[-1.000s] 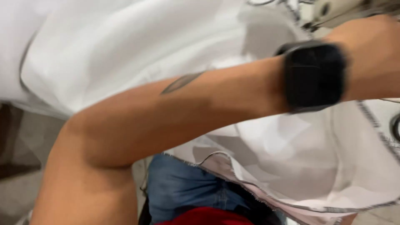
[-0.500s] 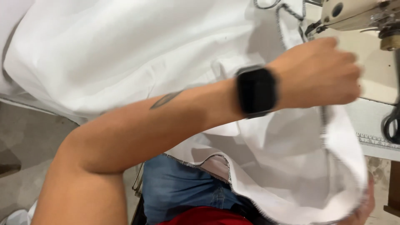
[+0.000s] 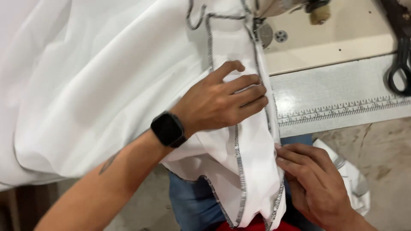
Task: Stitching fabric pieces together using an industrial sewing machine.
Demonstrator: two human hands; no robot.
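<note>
A large white fabric with grey overlocked edges covers the left and middle of the sewing table and hangs over my lap. My left hand, with a black watch on the wrist, lies flat on the fabric strip, fingers apart, pressing it beside the stitched edge. My right hand is lower right, fingertips pinching the hanging grey-stitched edge of the fabric. The strip runs up under the sewing machine's foot at the top.
The cream sewing machine bed and a pale table top with a printed ruler lie to the right. Black scissors rest at the far right edge. Blue jeans and concrete floor show below.
My left arm has swung down from across the view and the hand has settled flat on the fabric. My right hand has come into view at the fabric's edge.
</note>
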